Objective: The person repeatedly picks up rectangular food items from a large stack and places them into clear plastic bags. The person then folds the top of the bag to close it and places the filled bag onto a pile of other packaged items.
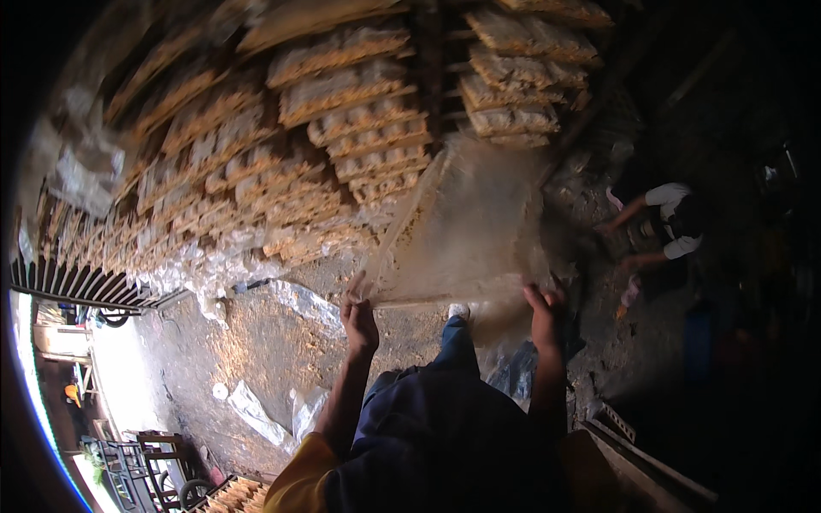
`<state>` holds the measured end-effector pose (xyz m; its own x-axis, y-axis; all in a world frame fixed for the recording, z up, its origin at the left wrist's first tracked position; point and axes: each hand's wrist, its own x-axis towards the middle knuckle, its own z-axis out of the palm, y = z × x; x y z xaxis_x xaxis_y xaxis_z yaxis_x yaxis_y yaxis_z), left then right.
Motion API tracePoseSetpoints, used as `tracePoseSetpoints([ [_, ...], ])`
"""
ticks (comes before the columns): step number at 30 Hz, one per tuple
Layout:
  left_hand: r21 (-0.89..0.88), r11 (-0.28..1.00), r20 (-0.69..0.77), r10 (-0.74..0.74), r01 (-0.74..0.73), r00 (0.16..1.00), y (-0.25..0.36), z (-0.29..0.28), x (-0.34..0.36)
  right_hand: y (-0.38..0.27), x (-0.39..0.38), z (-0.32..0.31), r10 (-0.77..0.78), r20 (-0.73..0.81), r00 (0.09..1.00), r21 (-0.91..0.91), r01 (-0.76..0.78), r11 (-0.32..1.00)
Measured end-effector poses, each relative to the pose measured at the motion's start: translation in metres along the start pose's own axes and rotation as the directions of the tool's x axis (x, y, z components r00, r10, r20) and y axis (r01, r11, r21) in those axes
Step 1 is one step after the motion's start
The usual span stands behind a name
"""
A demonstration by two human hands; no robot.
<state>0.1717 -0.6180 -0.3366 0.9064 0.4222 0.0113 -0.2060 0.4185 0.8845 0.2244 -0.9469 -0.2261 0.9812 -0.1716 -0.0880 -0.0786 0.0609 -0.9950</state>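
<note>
A wide, translucent plastic sheet (466, 227) with dusty smears stretches out in front of me, its far part close to the stacked racks. My left hand (360, 318) is closed on its near left corner. At the near right corner, my right hand (546, 309) grips the same sheet, thumb on top. The near edge runs almost straight between my hands, and the far part is blurred. Beneath it, one of my shoes (458, 310) shows on the floor.
Tiered racks (359, 111) of lumpy, tan, plastic-covered slabs fill the far side. Loose plastic (256, 415) lies on the crumb-strewn floor (201, 368). Another person (676, 218) reaches down at the right. Wooden boards (646, 462) stand near right; a wheeled cart (171, 479) is near left.
</note>
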Motion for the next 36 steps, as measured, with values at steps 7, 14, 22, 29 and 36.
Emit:
tracePoseSetpoints([
  [7,-0.241,0.913,-0.125,0.307,-0.329,0.944,0.091,-0.107,-0.024,-0.001,-0.044,0.118,-0.056,0.335,0.941,0.212,-0.017,0.977],
  [14,-0.027,0.936,-0.137,0.343,-0.350,0.929,0.223,-0.216,-0.072,0.004,-0.095,0.240,0.182,0.558,0.810,0.208,-0.349,0.914],
  [22,0.591,0.646,0.003,0.597,-0.483,0.802,0.331,-0.245,-0.126,0.023,-0.146,0.306,0.188,0.635,0.749,-0.123,-0.142,0.982],
  [29,0.834,0.322,0.218,0.556,-0.449,0.802,0.356,-0.232,-0.130,-0.030,-0.224,0.364,-0.322,0.862,0.392,0.088,0.510,0.856],
  [36,0.786,0.220,0.455,0.427,-0.578,0.782,0.365,-0.222,-0.114,-0.012,-0.239,0.462,-0.218,0.971,-0.095,0.220,0.016,0.975],
])
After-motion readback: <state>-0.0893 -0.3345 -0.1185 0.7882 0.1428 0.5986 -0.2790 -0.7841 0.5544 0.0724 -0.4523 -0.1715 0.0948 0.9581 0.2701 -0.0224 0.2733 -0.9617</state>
